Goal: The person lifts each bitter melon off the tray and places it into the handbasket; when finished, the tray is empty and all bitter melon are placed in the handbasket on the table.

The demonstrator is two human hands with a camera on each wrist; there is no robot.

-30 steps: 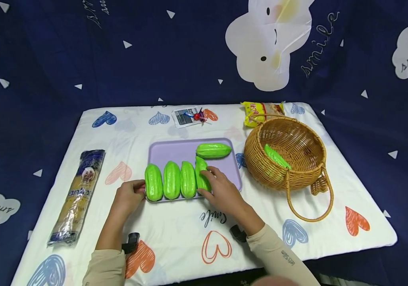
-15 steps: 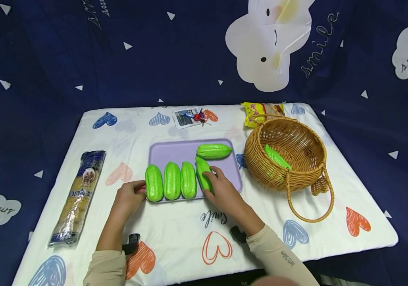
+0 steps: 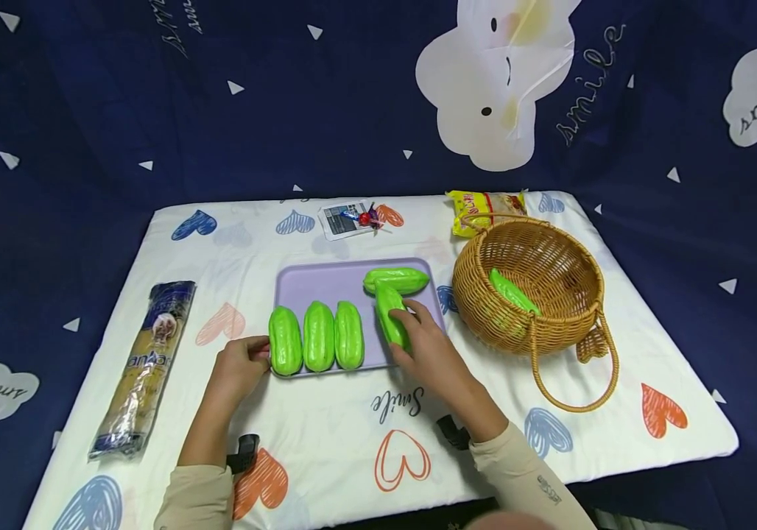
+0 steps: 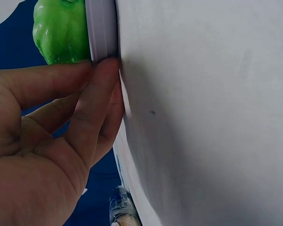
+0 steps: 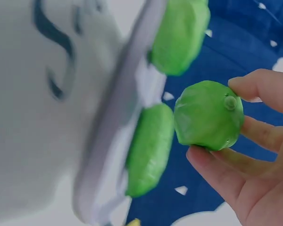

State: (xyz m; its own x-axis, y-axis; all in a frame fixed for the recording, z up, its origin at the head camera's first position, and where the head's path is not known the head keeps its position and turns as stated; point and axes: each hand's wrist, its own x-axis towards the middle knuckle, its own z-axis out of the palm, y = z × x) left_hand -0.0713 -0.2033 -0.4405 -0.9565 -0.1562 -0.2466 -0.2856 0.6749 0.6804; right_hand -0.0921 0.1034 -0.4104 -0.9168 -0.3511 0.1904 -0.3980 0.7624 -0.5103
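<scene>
Beige sleeves lead up from the near edge of the heart-printed cloth (image 3: 325, 434) to two hands at the lavender tray (image 3: 325, 281). The left hand (image 3: 241, 366) rests at the tray's near left corner, fingertips (image 4: 101, 77) pressed against the rim just under the leftmost green gourd (image 3: 284, 340), steadying it rather than gripping anything. The right hand (image 3: 428, 352) pinches the fourth gourd (image 3: 392, 315) between thumb and fingers. A second ago that gourd lay snug against the row of three; it has since been drawn away to the right and raised off the tray, with a clear gap now beside the third gourd (image 3: 348, 335). In the right wrist view it hangs free of the tray's surface, so it is being carried, not slid. Its far tip nearly meets the crosswise gourd (image 3: 396, 280) at the tray's back. Further right stands the wicker basket (image 3: 551, 324) with one green piece (image 3: 514, 291) inside; behind it lies a yellow packet (image 3: 484, 205), and a pasta bag (image 3: 146, 364) lies far left.
</scene>
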